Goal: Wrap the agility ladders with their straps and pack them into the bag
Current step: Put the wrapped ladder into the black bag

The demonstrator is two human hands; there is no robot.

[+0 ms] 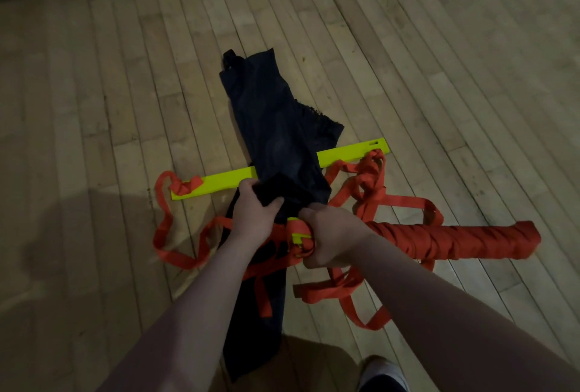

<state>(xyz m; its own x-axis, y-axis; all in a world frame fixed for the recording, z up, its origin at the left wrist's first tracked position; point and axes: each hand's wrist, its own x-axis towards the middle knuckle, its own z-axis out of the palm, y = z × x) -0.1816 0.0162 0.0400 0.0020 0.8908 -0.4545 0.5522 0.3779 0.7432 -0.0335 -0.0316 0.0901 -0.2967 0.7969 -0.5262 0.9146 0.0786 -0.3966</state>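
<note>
Head view, spotter: Your left hand (pixel 255 208) has its fingers curled into a fold of the dark bag (pixel 276 121), bunching the cloth. Your right hand (pixel 332 242) is clenched round the near end of the ladder bundle (pixel 455 239), which runs out past your right knuckles, away from the left hand.

Coach: I'd expect that bundle to handle as a light, stiff stick, with flat rungs stacked inside and soft webbing wound outside. The webbing could slide along the rungs, so grip over the end as you do now, or at mid-length if it droops.

Spotter: The bag is the opposite: thin, limp, with no shape of its own. It lies on the wooden floor (pixel 94 77), stretching beyond your left fingertips and back beneath your wrists. I cannot tell whether the fold you hold is its mouth.

Coach: Both your forearms reach forward and down, wrists close together, and the bundle's yellow tip shows between your two hands.

Spotter: Just beyond your left fingers a yellow rung (pixel 351 154) lies crosswise under the bag. Loose straps (pixel 370 181) trail to either side of your hands, so that ladder is not yet wrapped.
</note>
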